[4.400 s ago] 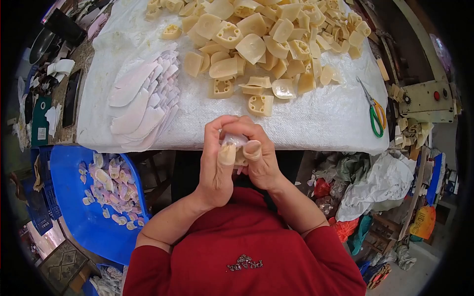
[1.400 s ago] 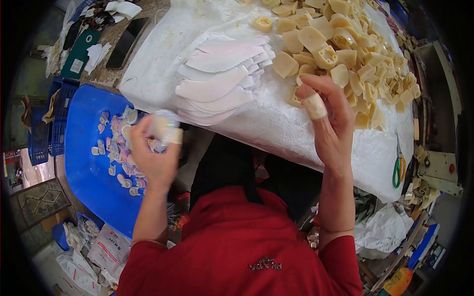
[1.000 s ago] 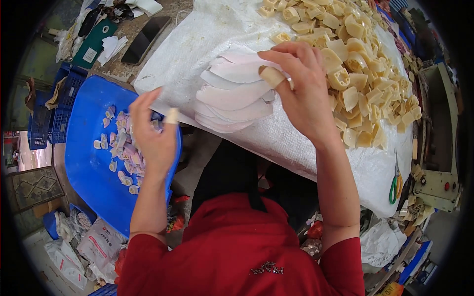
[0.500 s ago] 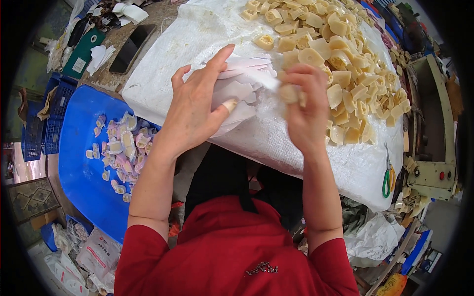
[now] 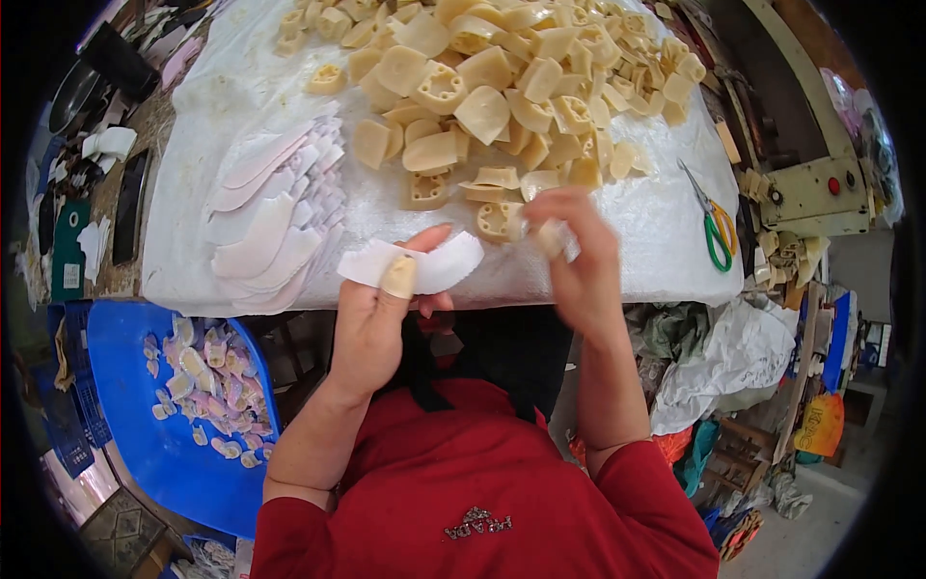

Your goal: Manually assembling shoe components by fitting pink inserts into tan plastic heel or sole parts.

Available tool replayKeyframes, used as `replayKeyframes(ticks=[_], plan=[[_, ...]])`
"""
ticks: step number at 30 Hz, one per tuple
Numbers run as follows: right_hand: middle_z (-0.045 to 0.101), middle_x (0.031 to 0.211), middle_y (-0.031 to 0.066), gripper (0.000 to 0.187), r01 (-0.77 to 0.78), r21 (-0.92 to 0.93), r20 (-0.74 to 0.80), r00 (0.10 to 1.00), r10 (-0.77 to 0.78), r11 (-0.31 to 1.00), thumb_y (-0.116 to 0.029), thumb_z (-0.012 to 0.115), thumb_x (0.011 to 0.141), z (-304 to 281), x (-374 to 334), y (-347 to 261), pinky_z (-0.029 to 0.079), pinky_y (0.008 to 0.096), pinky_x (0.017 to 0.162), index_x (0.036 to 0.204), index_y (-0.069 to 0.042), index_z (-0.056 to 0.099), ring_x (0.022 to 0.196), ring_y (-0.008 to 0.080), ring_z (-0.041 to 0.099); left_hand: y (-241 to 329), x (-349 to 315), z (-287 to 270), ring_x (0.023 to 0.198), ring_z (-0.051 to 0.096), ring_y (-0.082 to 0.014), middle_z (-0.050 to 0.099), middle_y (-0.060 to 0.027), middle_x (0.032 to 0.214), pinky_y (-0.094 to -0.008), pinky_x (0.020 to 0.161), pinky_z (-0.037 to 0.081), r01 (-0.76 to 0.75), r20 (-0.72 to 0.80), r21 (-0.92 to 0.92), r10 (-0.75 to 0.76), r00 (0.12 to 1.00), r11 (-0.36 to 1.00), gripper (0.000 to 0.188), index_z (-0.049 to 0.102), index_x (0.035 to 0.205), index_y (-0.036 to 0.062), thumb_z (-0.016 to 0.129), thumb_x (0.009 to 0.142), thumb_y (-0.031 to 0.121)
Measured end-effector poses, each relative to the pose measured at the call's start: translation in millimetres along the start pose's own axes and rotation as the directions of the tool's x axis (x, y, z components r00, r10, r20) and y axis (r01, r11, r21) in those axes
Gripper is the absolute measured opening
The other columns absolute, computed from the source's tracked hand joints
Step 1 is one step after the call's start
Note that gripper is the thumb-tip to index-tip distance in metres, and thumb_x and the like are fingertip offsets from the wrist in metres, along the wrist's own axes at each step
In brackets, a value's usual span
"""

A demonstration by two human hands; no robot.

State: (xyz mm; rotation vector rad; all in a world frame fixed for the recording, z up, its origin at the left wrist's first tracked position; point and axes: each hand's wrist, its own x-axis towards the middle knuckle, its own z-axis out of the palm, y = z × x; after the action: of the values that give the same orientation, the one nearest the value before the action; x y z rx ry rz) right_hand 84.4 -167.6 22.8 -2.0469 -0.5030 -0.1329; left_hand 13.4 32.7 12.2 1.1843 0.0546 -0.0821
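My left hand (image 5: 371, 333), with a cream cover on its thumb, pinches a curved white strip (image 5: 449, 265) of soft-looking sheet above the table's near edge. To its right is my right hand (image 5: 586, 265), blurred by motion, fingers drawn together. Something small and pale shows at its fingertips, too smeared to make out. A fanned stack of similar white and pale pink strips (image 5: 275, 217) lies left of my hands. Beyond them spreads a large heap of cream plastic pieces (image 5: 482, 114) that look like shoe heels, some with holes showing in their undersides.
White woven sheeting (image 5: 188, 183) covers the table. Green-and-orange-handled scissors (image 5: 714, 227) lie at its right side. A blue tub (image 5: 135, 425) holding small pinkish covered pieces (image 5: 214, 376) stands lower left. A beige machine (image 5: 815, 198) is at the right; a dark phone (image 5: 130, 207) lies at the left.
My left hand has left the strip stack and come nearer my body with one strip. My right hand remains blurred, now close to the table's front edge. The view has shifted right.
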Motion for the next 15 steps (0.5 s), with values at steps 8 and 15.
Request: replayKeyframes(ticks=[8, 15], plan=[[0.053, 0.089, 0.01, 0.024, -0.214, -0.634, -0.358, 0.933, -0.036, 0.743, -0.016, 0.072, 0.069, 5.7, -3.4, 39.9, 0.034, 0.0397, 0.082, 0.089, -0.006, 0.061, 0.089, 0.0275, 0.049, -14.5, 11.4, 6.2, 0.072, 0.055, -0.0113, 0.06, -0.0065, 0.091, -0.0233, 0.063, 0.043, 0.114, -0.04, -0.364, -0.138, 0.99, 0.924, 0.04, 0.051, 0.124, -0.0044, 0.049, 0.097, 0.025], [0.055, 0.094, 0.0127, 0.028, -0.149, 0.188, -0.381, 0.9, 0.212, 0.971, 0.01, 0.06, 0.065, -7.3, -24.7, 49.5, 0.045, 0.0397, 0.079, 0.09, -0.002, 0.057, 0.091, 0.0325, 0.054, -12.7, 13.0, 1.6, 0.082, 0.054, -0.0132, 0.057, -0.0084, 0.099, -0.0256, 0.07, 0.042, 0.094, 0.027, -0.461, -0.092, 0.995, 0.882, 0.043, 0.045, 0.127, -0.0056, 0.047, 0.097, 0.025]])
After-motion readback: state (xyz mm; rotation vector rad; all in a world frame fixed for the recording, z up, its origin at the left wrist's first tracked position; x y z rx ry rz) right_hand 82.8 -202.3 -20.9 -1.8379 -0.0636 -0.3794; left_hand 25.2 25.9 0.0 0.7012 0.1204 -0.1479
